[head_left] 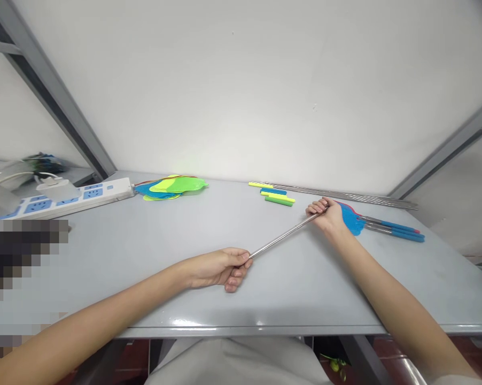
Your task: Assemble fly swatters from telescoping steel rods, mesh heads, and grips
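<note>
Left hand (220, 269) pinches a rod (283, 237); power strip (115, 191) holds an adapter (59, 189).

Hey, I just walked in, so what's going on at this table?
A person holds a thin metal rod at a slant above the gray table, the left hand toward one end, the right hand toward the other. More metal rods lie along the wall, near short colored tubes. Colored mesh paddles are piled leftward beside a power strip; blue-handled paddles lie at the right.
</note>
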`<state>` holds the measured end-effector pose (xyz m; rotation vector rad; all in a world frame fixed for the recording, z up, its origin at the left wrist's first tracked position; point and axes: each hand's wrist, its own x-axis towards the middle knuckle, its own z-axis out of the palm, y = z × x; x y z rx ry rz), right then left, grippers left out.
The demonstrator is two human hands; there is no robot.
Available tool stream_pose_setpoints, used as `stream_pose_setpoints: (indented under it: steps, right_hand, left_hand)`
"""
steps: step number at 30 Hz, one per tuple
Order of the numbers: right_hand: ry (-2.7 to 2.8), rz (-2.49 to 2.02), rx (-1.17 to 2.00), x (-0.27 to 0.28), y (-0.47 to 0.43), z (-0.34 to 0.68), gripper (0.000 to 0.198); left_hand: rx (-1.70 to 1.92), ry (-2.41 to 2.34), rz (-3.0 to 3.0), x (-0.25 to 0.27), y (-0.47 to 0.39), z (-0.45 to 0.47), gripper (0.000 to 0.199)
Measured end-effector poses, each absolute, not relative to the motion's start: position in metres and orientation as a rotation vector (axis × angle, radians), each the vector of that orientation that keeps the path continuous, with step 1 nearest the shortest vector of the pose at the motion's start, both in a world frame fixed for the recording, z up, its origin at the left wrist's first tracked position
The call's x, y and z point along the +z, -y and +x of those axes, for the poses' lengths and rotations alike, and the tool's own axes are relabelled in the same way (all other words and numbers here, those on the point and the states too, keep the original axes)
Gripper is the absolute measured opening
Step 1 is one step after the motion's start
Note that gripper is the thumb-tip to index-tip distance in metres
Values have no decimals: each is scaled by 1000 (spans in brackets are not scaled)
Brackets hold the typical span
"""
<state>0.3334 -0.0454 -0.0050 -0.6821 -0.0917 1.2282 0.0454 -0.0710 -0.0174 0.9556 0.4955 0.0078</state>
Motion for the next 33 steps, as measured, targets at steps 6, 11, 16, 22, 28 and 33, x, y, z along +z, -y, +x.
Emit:
stream_pose_setpoints:
  steps: [6,11,16,22,28,33]
  right_hand:
    - [72,-657,1085,-6,41,356,17]
    - [86,-606,1136,-5,42,358,19]
    - [117,-551,1196,-3,45,352,22]
    - [125,-540,1242,0,47,347,23]
    - [155,-520,1229,0,50,344,25]
    - [164,-505,1206,-3,50,338,27]
  left_hand:
    - [2,-486,957,-17,70,45,20]
    - [-6,-500,972,-17,71,45,20]
    - [15,-511,957,-18,72,44,19]
    - [19,-526,928,-16,73,43,22]
    - [18,-522,924,-17,74,42,21]
    - [2,-523,933,-17,75,40,23]
